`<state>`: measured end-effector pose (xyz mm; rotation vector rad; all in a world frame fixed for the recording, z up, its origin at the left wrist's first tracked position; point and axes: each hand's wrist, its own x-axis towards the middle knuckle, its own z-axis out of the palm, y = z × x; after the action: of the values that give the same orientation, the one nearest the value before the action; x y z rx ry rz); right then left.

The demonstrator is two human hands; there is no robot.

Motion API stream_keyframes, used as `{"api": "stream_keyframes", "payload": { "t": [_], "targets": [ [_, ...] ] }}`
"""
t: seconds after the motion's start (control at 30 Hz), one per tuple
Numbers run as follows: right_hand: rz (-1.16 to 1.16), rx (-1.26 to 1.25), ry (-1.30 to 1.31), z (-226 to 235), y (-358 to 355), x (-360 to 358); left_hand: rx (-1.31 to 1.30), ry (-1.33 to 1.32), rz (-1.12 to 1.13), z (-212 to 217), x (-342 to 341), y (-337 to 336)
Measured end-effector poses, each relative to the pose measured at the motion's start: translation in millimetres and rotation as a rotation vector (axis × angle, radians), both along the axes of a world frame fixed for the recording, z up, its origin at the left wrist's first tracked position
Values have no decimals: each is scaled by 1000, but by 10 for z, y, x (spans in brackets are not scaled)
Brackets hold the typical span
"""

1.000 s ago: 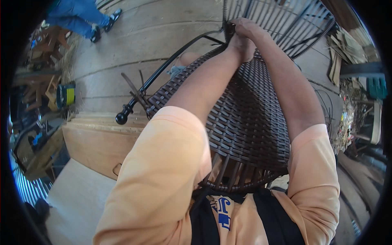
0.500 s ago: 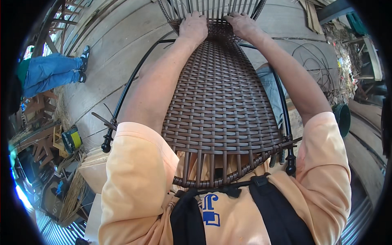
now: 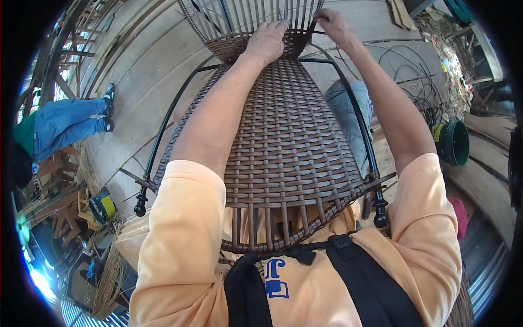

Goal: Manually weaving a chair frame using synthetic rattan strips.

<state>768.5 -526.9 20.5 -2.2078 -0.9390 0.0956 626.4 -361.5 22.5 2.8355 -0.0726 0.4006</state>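
Note:
A brown wicker chair (image 3: pixel 289 131) on a black metal frame lies in front of me, its woven seat toward my body. The backrest (image 3: pixel 231 46) at the far end has a woven band below bare upright strips. My left hand (image 3: pixel 267 41) lies on this band near its middle, fingers bent against the strips; the fingertips are partly hidden. Off the right edge of the backrest, my right hand (image 3: pixel 336 27) is closed in a pinch on what looks like a thin dark wicker strand. Unfilled strips show at the seat's near edge.
At the left stands a person in blue jeans (image 3: pixel 68 120). Loose dark strands (image 3: pixel 408 76) lie coiled on the wooden floor (image 3: pixel 131 87) at right. A dark green bucket (image 3: pixel 455 143) sits beyond my right elbow, and a black-and-yellow container (image 3: pixel 103 206) is at left.
My right hand has moved off the woven band to beyond the backrest's right edge. The left hand has shifted slightly right along the band. The backrest appears further left in view.

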Motion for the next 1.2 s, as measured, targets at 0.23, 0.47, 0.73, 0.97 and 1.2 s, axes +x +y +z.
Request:
{"api": "stream_keyframes", "payload": {
  "t": [0.23,0.47,0.73,0.97,1.2],
  "targets": [
    [-26,-310,-32,-191,-107,48,116,34,19,-21,29,-187],
    [89,-450,-267,-310,-94,22,197,69,15,-22,90,-136],
    [98,-403,-360,-550,-175,124,-4,-89,-59,269,-52,-316],
    [16,-220,-160,-572,-264,111,106,-54,-3,391,-77,-474],
    [62,-217,2,-369,-191,81,239,144,100,171,-27,-347]
  ]
}}
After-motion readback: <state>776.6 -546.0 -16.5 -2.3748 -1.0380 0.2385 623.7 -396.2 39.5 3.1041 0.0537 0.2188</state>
